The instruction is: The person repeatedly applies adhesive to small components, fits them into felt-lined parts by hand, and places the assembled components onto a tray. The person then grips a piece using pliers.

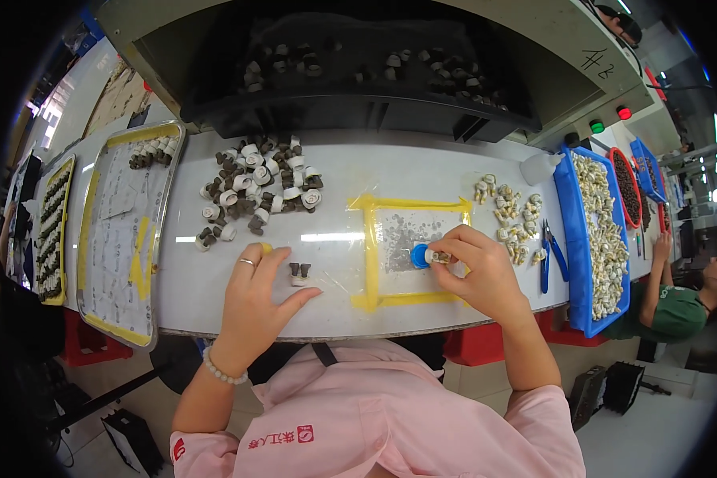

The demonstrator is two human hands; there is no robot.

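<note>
My right hand (pixel 479 267) pinches a small white part with brass-coloured prongs (pixel 438 256) at the edge of a small round blue dish (pixel 419 254). That dish sits on a grey-smudged sheet (pixel 402 227) framed with yellow tape. On the left, my left hand (pixel 252 299) rests over the white table with thumb and fingers apart. Something yellow (pixel 267 248) shows at one of its fingertips. Beside its thumb stands a white part with two dark-brown legs (pixel 299 274), apparently not gripped.
Similar white-and-brown parts (pixel 255 179) lie heaped at the back left, beside a yellow-edged tray (pixel 165 215). Brass-pronged parts (pixel 519 223) lie right, near pliers (pixel 556 251), a white bottle (pixel 539 167) and a full blue bin (pixel 579 279). A black trough (pixel 358 111) spans the back. A co-worker (pixel 673 307) sits far right.
</note>
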